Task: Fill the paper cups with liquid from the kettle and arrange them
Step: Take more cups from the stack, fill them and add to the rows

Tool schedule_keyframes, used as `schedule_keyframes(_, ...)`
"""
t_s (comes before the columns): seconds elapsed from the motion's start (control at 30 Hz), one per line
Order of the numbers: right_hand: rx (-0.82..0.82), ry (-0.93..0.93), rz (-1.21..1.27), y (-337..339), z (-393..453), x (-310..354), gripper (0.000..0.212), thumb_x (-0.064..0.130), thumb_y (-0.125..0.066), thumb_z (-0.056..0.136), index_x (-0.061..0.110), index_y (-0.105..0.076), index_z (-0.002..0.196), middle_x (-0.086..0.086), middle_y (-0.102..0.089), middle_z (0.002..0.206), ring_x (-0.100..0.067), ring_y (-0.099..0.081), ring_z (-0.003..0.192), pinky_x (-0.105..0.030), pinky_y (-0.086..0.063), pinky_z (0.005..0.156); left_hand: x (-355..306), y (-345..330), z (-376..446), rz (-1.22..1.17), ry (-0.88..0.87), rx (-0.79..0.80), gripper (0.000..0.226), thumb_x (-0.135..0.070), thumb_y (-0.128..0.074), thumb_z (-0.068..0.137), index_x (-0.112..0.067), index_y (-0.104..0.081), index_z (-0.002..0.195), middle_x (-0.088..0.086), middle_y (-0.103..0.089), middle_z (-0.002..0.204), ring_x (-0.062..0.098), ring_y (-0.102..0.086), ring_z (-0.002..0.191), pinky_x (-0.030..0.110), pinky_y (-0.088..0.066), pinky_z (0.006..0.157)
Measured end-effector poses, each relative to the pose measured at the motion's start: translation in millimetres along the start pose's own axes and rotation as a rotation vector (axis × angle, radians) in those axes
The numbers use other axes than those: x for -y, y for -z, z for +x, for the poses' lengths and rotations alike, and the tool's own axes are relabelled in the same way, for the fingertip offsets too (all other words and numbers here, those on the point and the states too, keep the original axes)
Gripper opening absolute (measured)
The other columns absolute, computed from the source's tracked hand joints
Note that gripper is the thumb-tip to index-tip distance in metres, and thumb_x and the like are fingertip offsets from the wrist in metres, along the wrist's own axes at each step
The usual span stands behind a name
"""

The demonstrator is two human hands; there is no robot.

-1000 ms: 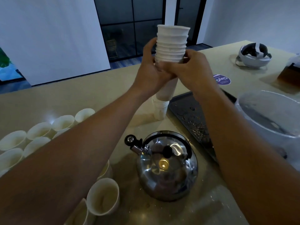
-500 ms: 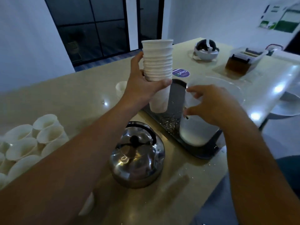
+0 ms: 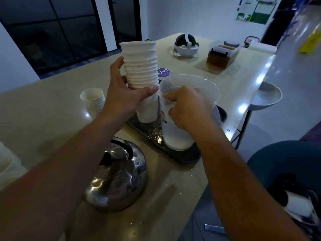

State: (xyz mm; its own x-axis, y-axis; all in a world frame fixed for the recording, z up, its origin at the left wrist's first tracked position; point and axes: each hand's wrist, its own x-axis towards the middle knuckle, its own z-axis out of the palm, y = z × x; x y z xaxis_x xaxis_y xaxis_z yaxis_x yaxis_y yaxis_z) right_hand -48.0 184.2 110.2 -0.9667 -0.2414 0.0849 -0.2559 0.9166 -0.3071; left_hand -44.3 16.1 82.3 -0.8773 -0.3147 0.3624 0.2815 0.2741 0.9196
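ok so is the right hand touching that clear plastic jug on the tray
Touching. The head view shows the right hand with its fingers curled over the near rim of the clear plastic jug, which stands on the dark tray.

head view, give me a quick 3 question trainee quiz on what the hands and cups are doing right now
1. True or false: the left hand holds the tall stack of paper cups above the counter.
2. The right hand grips: A) the kettle B) the translucent plastic pitcher C) the short cup stack
3. Fill in: the pitcher stands on a dark ____.

Key: 1 true; 2 B; 3 tray
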Motion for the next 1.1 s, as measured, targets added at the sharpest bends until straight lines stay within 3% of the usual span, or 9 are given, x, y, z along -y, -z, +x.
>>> schedule_keyframes(0.17, 0.027, 0.018, -0.019, 3, 6, -9, 0.045, 0.016, -0.069, 0.092, 0.028, -0.062, 0.134, -0.004, -0.063, 0.127, -0.024, -0.059, 0.115, -0.040, -0.051, 0.100, 1, -6, -6, 0.008, 0.007, -0.004, 0.094, -0.025, -0.090, 0.067, -0.021, -0.035, 0.144, -0.006, -0.060, 0.124, 0.000, -0.063, 0.107, 0.027, -0.057, 0.089)
schedule_keyframes(0.33, -0.106, 0.036, 0.041, 2, 12, -28, 0.034, -0.001, -0.062, 0.092, 0.019, -0.072, 0.118, -0.012, -0.064, 0.115, -0.025, -0.060, 0.099, -0.040, -0.055, 0.091, 1, -19, -12, 0.009, -0.006, 0.003, 0.088, -0.021, -0.089, 0.069, -0.015, -0.039, 0.141, -0.006, -0.059, 0.125, -0.001, -0.061, 0.109, 0.027, -0.056, 0.092)
schedule_keyframes(0.47, -0.122, 0.042, 0.090, 4, 25, -38, 0.040, 0.007, -0.063, 0.096, 0.031, -0.067, 0.129, -0.012, -0.061, 0.123, -0.028, -0.056, 0.111, -0.040, -0.050, 0.098, -1, -27, -16, 0.001, -0.011, 0.032, 0.084, -0.018, -0.088, 0.071, -0.014, -0.039, 0.140, -0.011, -0.058, 0.121, -0.006, -0.060, 0.106, 0.018, -0.054, 0.088)
schedule_keyframes(0.67, -0.161, 0.021, 0.107, 5, 54, -58, 0.038, 0.013, -0.065, 0.096, 0.026, -0.066, 0.132, -0.012, -0.062, 0.129, -0.030, -0.056, 0.115, -0.042, -0.050, 0.099, -2, -35, -17, -0.001, -0.013, 0.047, 0.081, -0.016, -0.087, 0.073, -0.013, -0.040, 0.139, -0.013, -0.057, 0.118, -0.012, -0.059, 0.100, 0.011, -0.051, 0.080)
schedule_keyframes(0.97, -0.181, -0.022, 0.126, 6, 109, -97, 0.040, 0.014, -0.069, 0.094, 0.028, -0.066, 0.131, -0.003, -0.068, 0.129, -0.025, -0.059, 0.118, -0.039, -0.049, 0.102, 4, -36, -18, 0.008, 0.022, 0.108, 0.085, -0.022, -0.088, 0.072, -0.018, -0.038, 0.141, -0.005, -0.059, 0.125, 0.001, -0.062, 0.108, 0.025, -0.056, 0.088)
schedule_keyframes(1.1, -0.193, -0.018, 0.124, 5, 121, -113, 0.040, 0.018, -0.067, 0.095, 0.030, -0.065, 0.133, -0.001, -0.067, 0.130, -0.025, -0.057, 0.120, -0.038, -0.047, 0.104, 5, -37, -18, 0.015, 0.031, 0.109, 0.086, -0.023, -0.088, 0.071, -0.019, -0.039, 0.141, -0.007, -0.059, 0.123, 0.000, -0.062, 0.107, 0.023, -0.056, 0.087)
